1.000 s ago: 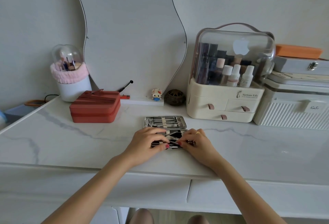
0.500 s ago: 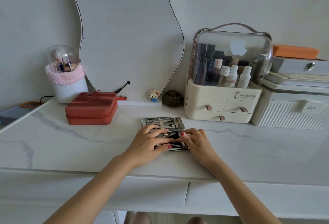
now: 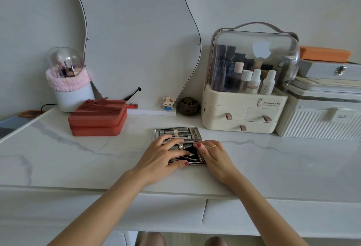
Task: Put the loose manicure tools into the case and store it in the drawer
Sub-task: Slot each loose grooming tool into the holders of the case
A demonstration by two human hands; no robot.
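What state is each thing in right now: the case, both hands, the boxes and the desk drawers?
manicure case: open flat on the desk, tools strapped inside.
left hand: fingers spread, pressing on the case.
right hand: resting on the case's right edge.
red zip box: closed.
cosmetics organizer: lid down, drawers shut.
desk drawers: shut.

**Open case, tools strapped in**

In front of you the manicure case [image 3: 176, 138] lies open flat on the marble tabletop [image 3: 78, 158], its two metal-rimmed halves one behind the other. The far half holds a row of silver tools [image 3: 175, 133] lying side by side under a pale strap. The near half has a black lining; a pair of nippers [image 3: 190, 157] lies across it, partly covered. Below the tabletop edge you can see two closed white drawer fronts [image 3: 254, 216], side by side.
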